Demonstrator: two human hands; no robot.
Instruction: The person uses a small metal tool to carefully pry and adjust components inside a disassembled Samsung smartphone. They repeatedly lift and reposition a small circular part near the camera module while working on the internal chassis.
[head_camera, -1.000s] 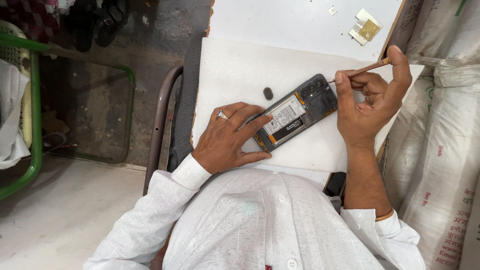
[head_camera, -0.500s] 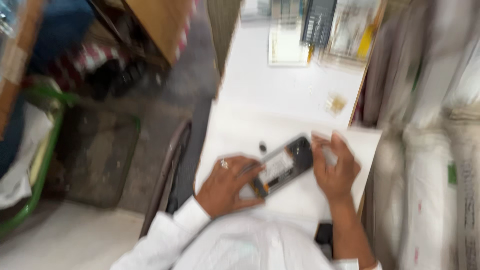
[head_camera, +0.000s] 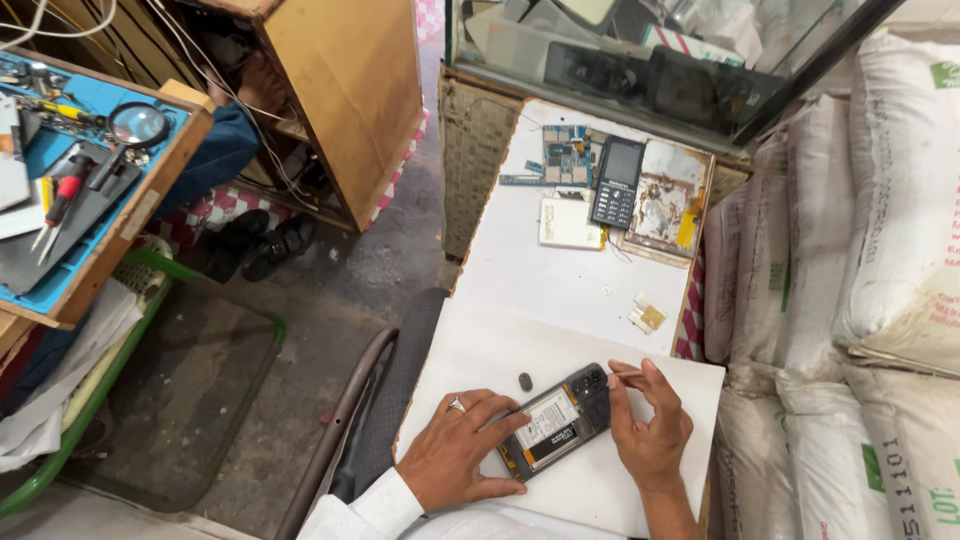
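The opened black smartphone with its back cover removed (head_camera: 557, 421) lies flat on the white tabletop (head_camera: 560, 290), at 6 o'clock in the view. The left hand (head_camera: 462, 452), wearing a ring, grasps the phone's lower end at 7 o'clock. The right hand (head_camera: 648, 428) touches the upper end at 3 o'clock, fingers curled; whether it pinches anything cannot be determined. A small dark oval object (head_camera: 525, 381) rests near the phone at 10 o'clock.

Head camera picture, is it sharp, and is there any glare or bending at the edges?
Head view: sharp, evenly lit, with soft shadows under the left hand and right hand on the opened phone; reflections wash over the glass case; wide-angle bending tilts the sacks and the wooden cabinet.
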